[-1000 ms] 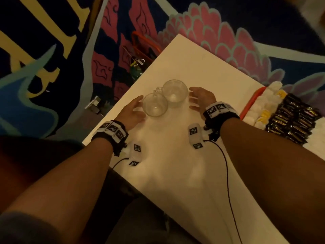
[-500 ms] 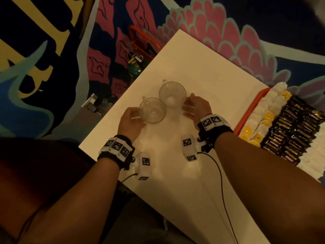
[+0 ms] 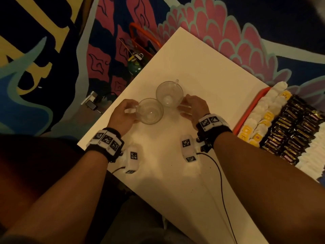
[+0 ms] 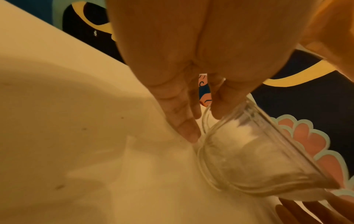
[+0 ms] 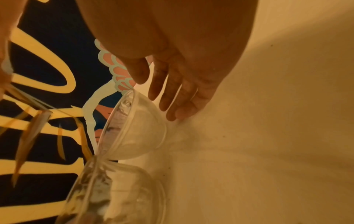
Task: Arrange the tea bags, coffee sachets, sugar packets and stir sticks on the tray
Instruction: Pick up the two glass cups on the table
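While both hands work at the two glass cups, the head view shows the left hand [image 3: 123, 117] with fingers curled at the handle side of the nearer glass cup [image 3: 150, 111], and the right hand [image 3: 194, 107] with straight fingers laid against the farther glass cup [image 3: 169, 93]; the cups stand rim to rim on the white worktop [image 3: 202, 71]. The orange tray [image 3: 249, 110] sits at the right edge, well apart from the hands, already carrying rows of tea bags [image 3: 274, 95], yellow-labelled packets [image 3: 246, 131] and dark coffee sachets [image 3: 295, 131]; no stir sticks can be made out. From the left wrist view, the thumb and fingers [image 4: 184, 121] pinch the cup's handle, the cup [image 4: 249, 151] upright on the worktop. From the right wrist view, the fingers [image 5: 178, 97] are extended and relaxed beside the rim of the cup [image 5: 134, 128], gripping nothing. The sachets and packets are judged light, thin and slippery; pinch each by a flat edge. The tea bags are soft and crush easily; lift them gently.
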Tool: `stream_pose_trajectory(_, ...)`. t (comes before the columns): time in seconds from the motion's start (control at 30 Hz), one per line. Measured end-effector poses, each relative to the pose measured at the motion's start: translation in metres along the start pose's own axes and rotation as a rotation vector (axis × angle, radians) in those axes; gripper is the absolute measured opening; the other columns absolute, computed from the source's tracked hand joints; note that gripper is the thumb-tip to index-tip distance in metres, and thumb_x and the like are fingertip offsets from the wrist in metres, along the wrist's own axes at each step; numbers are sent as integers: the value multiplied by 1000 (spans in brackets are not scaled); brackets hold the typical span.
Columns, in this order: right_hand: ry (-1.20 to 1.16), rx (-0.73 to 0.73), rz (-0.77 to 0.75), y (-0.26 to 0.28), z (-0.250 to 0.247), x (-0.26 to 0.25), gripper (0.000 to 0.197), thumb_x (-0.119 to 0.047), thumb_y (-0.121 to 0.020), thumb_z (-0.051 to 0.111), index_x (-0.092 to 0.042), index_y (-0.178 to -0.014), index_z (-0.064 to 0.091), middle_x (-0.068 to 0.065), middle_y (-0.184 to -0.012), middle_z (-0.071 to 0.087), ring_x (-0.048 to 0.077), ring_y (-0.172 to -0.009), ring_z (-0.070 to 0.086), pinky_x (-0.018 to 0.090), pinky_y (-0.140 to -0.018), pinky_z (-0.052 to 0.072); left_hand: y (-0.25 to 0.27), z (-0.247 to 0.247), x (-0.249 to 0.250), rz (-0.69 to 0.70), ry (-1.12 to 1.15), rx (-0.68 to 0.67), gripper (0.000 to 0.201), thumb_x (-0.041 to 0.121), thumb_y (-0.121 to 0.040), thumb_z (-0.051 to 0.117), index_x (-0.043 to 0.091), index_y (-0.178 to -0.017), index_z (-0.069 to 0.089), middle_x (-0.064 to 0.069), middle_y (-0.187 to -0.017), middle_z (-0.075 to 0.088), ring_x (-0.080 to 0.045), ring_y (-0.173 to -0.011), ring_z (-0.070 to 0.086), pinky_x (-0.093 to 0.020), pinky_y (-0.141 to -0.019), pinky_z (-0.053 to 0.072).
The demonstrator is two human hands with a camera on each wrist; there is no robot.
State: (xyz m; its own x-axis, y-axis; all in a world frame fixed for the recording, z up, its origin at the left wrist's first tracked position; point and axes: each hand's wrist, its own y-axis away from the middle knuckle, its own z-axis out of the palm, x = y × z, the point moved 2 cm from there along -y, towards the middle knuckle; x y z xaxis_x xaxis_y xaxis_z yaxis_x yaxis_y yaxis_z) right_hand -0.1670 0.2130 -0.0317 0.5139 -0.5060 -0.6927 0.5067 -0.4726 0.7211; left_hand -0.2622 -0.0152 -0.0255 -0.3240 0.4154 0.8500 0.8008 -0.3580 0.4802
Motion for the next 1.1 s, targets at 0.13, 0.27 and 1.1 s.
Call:
stream_pose_trajectory(0.13, 190, 45, -114, -9, -1, -10, 6, -19, -97, 52, -21, -95, 57, 7, -90, 63, 21, -72, 61, 31, -62, 51, 22, -9, -16, -55, 28, 43, 31, -7, -87, 66, 23, -92, 62, 2, -113, 61, -14, -95, 63, -44, -89, 58)
stream_pose_trajectory(0.27, 427, -56, -246, -14, 7, -27, 29, -14, -98, 46, -33, -118, 56, 6, -107, 58, 23, -80, 59, 35, -66, 54, 39, -14, -26, -85, 79, 42, 25, -8, -91, 61, 17, -90, 63, 1, -106, 61, -30, -94, 65, -40, -87, 58)
stream_pose_trajectory(1.1, 236, -113, -71, 42, 7, 30, 15, -18, -95, 61, -16, -82, 69, 7, -91, 70, 17, -79, 64, 26, -66, 50, 72, 34, -30, -163, 217, -36, 23, 13, -101, 54, 6, -87, 71, -10, -91, 71, -21, -81, 68, -25, -73, 58)
